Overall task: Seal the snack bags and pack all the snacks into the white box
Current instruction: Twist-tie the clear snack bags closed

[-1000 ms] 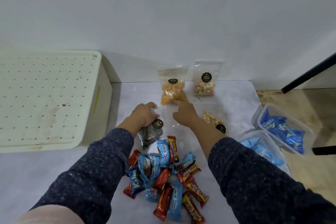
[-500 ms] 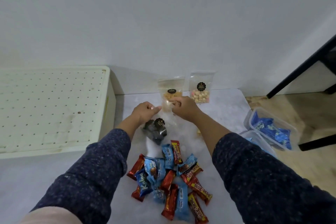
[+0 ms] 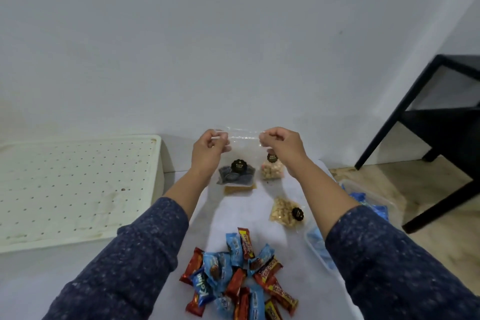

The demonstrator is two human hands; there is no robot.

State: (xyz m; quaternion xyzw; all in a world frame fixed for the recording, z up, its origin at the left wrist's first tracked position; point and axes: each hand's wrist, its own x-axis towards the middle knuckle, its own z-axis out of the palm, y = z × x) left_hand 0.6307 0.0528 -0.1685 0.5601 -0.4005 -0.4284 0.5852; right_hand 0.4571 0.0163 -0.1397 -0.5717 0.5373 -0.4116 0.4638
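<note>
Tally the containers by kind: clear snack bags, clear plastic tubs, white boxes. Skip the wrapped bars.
Clear sticker-labelled snack bags: 4
Clear plastic tubs of blue packets: 2
White box with perforated lid: 1
Total: 7

**Snack bag held up, box waiting at the side**

A clear bag of dark snacks [image 3: 235, 163] is hanging upright, its top corners pinched from both sides. Left of it the white box [image 3: 78, 189] is sitting with its perforated lid on. Wrapped bars [image 3: 239, 275] are lying piled nearer than the bag.
</note>
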